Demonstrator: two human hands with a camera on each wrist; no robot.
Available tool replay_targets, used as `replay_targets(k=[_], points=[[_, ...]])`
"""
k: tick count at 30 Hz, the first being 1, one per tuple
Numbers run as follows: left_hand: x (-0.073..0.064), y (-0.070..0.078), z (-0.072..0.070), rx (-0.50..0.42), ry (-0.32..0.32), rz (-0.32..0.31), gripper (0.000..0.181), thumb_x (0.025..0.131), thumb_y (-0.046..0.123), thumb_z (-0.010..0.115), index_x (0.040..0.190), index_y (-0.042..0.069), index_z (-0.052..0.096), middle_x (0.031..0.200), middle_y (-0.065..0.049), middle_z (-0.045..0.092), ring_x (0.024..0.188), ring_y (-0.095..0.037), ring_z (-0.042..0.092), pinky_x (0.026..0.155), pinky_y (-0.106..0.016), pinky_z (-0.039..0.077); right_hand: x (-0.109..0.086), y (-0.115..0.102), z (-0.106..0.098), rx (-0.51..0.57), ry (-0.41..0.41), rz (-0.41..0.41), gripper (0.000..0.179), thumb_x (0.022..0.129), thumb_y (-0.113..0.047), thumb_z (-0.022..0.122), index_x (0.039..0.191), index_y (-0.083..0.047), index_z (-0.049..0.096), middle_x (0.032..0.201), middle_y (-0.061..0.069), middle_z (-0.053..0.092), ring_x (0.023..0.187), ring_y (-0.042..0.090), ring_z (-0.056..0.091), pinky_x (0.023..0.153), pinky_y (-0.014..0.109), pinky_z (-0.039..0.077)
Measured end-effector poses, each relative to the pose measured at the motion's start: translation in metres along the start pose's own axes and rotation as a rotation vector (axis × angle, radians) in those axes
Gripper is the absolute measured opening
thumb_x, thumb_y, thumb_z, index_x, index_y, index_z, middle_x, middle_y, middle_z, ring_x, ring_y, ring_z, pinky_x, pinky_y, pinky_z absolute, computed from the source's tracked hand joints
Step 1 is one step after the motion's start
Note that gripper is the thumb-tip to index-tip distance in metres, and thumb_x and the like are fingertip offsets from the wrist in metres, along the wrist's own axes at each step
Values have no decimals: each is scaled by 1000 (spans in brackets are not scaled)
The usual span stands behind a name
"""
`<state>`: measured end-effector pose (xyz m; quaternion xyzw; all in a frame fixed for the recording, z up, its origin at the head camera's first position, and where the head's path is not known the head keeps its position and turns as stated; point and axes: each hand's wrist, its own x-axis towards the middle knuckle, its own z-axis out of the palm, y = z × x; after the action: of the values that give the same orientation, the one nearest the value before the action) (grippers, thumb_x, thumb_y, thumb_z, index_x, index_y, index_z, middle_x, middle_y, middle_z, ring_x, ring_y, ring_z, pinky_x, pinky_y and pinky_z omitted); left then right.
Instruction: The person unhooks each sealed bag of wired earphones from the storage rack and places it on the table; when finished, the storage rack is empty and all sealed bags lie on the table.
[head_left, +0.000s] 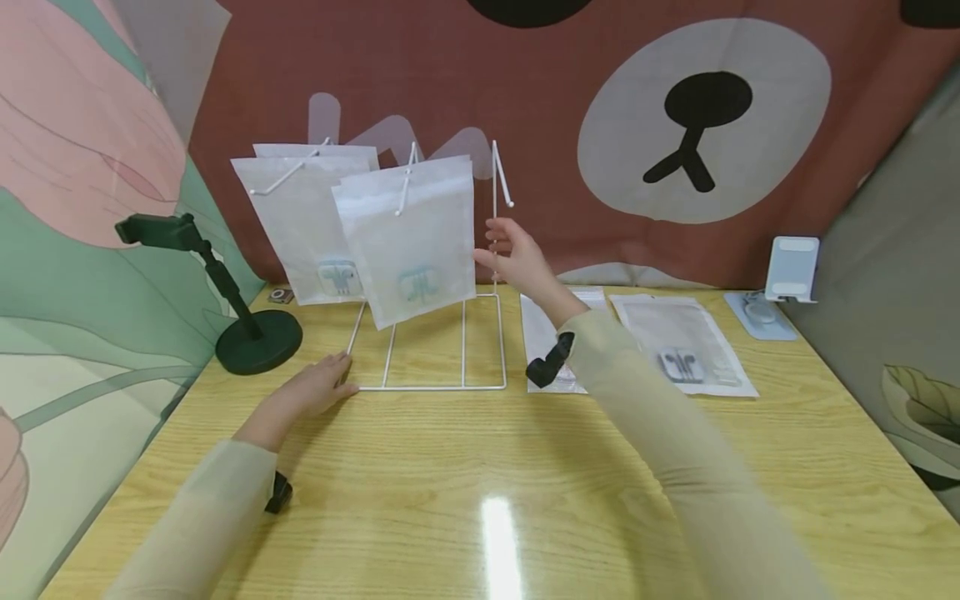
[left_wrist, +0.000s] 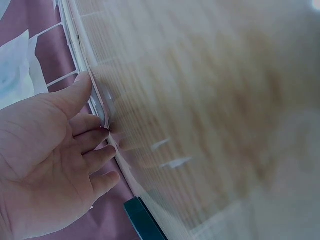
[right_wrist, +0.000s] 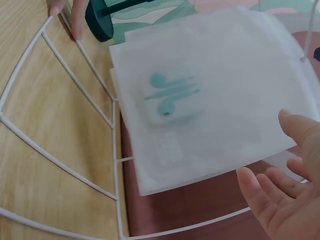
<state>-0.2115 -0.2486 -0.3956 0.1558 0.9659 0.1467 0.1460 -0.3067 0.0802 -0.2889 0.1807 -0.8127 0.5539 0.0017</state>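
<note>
A white wire display rack (head_left: 427, 388) stands on the table with hooks along its top. From its middle hook hangs a white translucent bag (head_left: 408, 225), tilted, with a pair of light-blue earphones (right_wrist: 167, 95) showing through. Similar bags (head_left: 296, 208) hang on the left hook; the right hook (head_left: 502, 173) carries nothing. My right hand (head_left: 519, 260) is beside the middle bag's right edge, fingers spread and loosely bent, palm toward it. My left hand (head_left: 315, 387) rests at the rack's front left corner, its fairly straight fingers touching the base wire.
Two flat bags lie right of the rack, one white bag (head_left: 542, 333) and one bag with dark earphones (head_left: 652, 321). A black phone stand (head_left: 258, 342) is at the left. At the far right is a white and light-blue phone holder (head_left: 792, 267). A printed cloth (head_left: 540, 100) hangs behind.
</note>
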Motion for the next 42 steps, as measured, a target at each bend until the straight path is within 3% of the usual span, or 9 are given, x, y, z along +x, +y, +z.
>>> replay_targets(k=[6, 12, 17, 22, 26, 31, 37, 42], points=[[0, 4, -3, 9, 2, -1, 63, 97, 27, 47, 137, -16, 24, 143, -33, 18, 130, -48, 17, 103, -58, 16, 9, 8, 13, 48, 1, 53, 63, 88, -22, 64, 141, -12, 32, 138, 11, 38, 122, 24, 40, 80, 40, 50], [0, 4, -2, 15, -3, 1, 62, 98, 27, 47, 137, -16, 24, 142, -34, 19, 130, -48, 17, 103, -58, 17, 14, 15, 21, 94, 36, 50, 59, 88, -18, 64, 139, -7, 36, 127, 11, 49, 115, 24, 47, 73, 35, 52], [0, 4, -2, 16, -3, -4, 62, 97, 27, 47, 137, -16, 24, 142, -34, 19, 130, -48, 17, 103, -58, 17, 16, 18, 25, 149, 93, 22, 41, 88, -13, 64, 124, -3, 48, 110, 13, 57, 97, 23, 56, 65, 29, 53], [0, 4, -2, 22, 1, -3, 62, 98, 27, 47, 136, -17, 25, 142, -34, 20, 130, -48, 18, 103, -57, 17, 14, 16, 30, 185, 107, 29, 26, 88, -13, 64, 110, -1, 56, 100, 10, 59, 82, 18, 57, 64, 33, 54], [0, 4, -2, 20, 4, -3, 62, 98, 26, 47, 136, -17, 25, 142, -34, 19, 130, -48, 18, 103, -57, 17, 12, 14, 33, 212, 82, 42, 21, 89, -15, 63, 104, -2, 57, 95, 6, 60, 75, 15, 57, 65, 37, 54], [1, 3, -2, 26, 8, 2, 61, 97, 26, 47, 136, -17, 25, 142, -34, 20, 129, -48, 19, 103, -58, 17, 8, 14, 36, 235, 97, 34, 14, 91, -14, 60, 92, -2, 54, 87, 4, 58, 75, 15, 57, 64, 34, 55], [1, 3, -2, 34, 12, 10, 61, 97, 25, 47, 136, -17, 26, 141, -34, 21, 129, -48, 20, 103, -57, 18, 6, 15, 38, 214, 124, 15, 21, 92, -14, 58, 104, 2, 57, 103, 12, 62, 93, 21, 61, 64, 31, 55], [0, 3, -2, 29, 14, 18, 60, 97, 24, 47, 136, -17, 26, 141, -34, 21, 128, -49, 20, 103, -58, 18, 3, 16, 39, 204, 148, 11, 31, 92, -14, 58, 116, 4, 57, 112, 16, 61, 93, 25, 62, 61, 30, 55]])
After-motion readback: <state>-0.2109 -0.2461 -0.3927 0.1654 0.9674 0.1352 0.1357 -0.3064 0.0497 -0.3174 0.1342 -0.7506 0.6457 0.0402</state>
